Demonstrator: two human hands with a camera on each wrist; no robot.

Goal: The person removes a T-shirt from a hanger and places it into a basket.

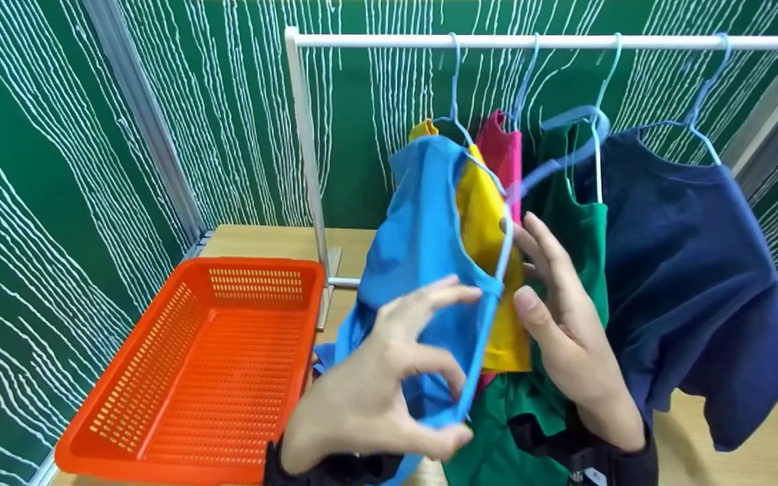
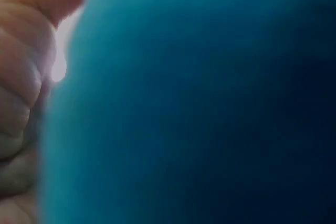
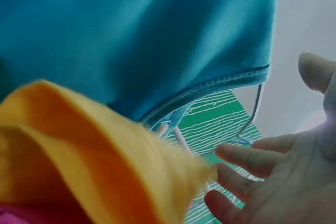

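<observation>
A light blue shirt [image 1: 416,202] hangs in front of me on a blue hanger [image 1: 507,236], whose blurred hook [image 1: 585,135] is below the rail, apart from it. My left hand [image 1: 389,378] is at the shirt's near shoulder and side, fingers and thumb curved about its edge; blue cloth fills most of the left wrist view. My right hand [image 1: 571,337] stands beside the hanger with fingers spread and thumb apart, also plain in the right wrist view. Behind the shirt hang a yellow shirt [image 1: 490,236] and a pink shirt [image 1: 500,148].
A white rail [image 1: 375,40] spans the back. A green shirt [image 1: 585,256] and a navy shirt [image 1: 686,270] hang on its right side. An orange basket [image 1: 227,371] stands on the wooden table [image 1: 254,239] at left.
</observation>
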